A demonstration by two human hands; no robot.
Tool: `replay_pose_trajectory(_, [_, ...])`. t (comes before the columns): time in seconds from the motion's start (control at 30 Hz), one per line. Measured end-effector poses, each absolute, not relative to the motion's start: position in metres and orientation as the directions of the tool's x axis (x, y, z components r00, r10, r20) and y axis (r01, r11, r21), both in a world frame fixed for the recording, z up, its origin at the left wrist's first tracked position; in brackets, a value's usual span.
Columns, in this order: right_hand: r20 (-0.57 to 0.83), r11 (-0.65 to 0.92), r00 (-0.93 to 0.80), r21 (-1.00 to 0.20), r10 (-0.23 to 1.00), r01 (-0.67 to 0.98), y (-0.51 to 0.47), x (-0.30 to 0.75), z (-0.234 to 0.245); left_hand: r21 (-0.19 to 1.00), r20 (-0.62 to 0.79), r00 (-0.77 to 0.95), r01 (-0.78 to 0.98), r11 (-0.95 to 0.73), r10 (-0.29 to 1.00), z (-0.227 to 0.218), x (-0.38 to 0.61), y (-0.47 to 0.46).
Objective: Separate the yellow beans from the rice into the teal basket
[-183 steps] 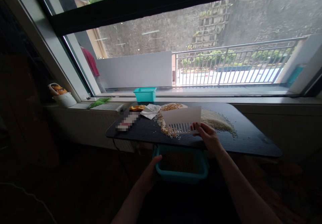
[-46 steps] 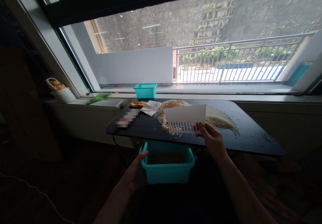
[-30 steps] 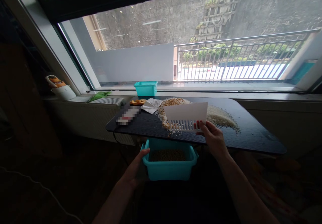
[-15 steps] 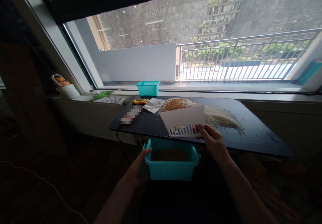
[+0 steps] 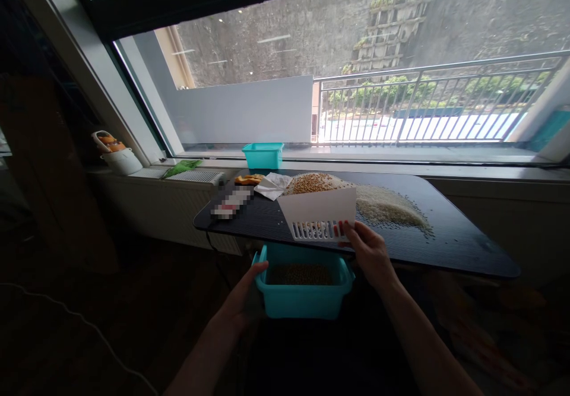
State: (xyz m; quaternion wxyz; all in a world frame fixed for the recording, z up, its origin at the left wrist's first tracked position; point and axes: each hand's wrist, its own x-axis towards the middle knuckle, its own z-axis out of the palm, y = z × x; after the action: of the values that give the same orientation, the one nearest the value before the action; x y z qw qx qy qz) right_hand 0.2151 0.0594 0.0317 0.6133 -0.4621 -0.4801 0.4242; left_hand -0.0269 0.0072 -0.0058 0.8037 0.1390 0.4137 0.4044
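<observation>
My left hand (image 5: 246, 292) is closed on the left rim of a turquoise plastic bin (image 5: 303, 302), its thumb over the edge. The bin sits just below the table's front edge and has small brownish grains or beans (image 5: 300, 275) at its bottom. In my right hand (image 5: 369, 252) is a white slotted scraper (image 5: 318, 209), pinched at its lower right corner. It stands tilted over the table near the front edge, slots downward. Behind it lies a heap of yellow-brown beans (image 5: 314, 182), partly hidden. To its right spreads a pile of white rice-like grains (image 5: 385, 206).
The dark table (image 5: 463, 241) stands against the window sill. On its left are a crumpled white tissue (image 5: 272, 186), a yellow-orange item (image 5: 248, 179) and a blurred-out object (image 5: 232, 202). A second turquoise bin (image 5: 263, 157) stands behind. A white pot (image 5: 121, 160) sits left.
My right hand and the scraper have shifted a little to the left along the table. My left hand and the bin have stayed in place.
</observation>
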Motion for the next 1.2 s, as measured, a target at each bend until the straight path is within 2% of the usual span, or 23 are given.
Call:
replay_pose_trajectory(0.1, [0.201,0.231,0.269,-0.969,0.942,-0.085,0.060,0.221,0.029,0.556,-0.559,0.334,-0.529,0.642,0.759,-0.006,-0.027,0.007])
replay_pose_trajectory(0.33, [0.166,0.201,0.264,-0.973,0.950,-0.110,0.056,0.219,0.021,0.560,-0.551,0.348,-0.519,0.646,0.758,-0.006,-0.026,0.008])
replay_pose_trajectory(0.7, [0.221,0.295,0.533,-0.954,0.817,-0.058,0.068,0.260,0.014,0.556,-0.570,0.336,-0.514,0.653,0.750,-0.007,-0.026,0.007])
replay_pose_trajectory(0.93, [0.257,0.314,0.496,-0.949,0.830,-0.034,0.076,0.251,0.018,0.550,-0.572,0.354,-0.503,0.667,0.739,-0.004,-0.023,0.006])
replay_pose_trajectory(1.2, [0.235,0.289,0.453,-0.956,0.860,-0.053,0.071,0.246,0.022,0.548,-0.578,0.358,-0.497,0.673,0.734,-0.004,-0.022,0.006])
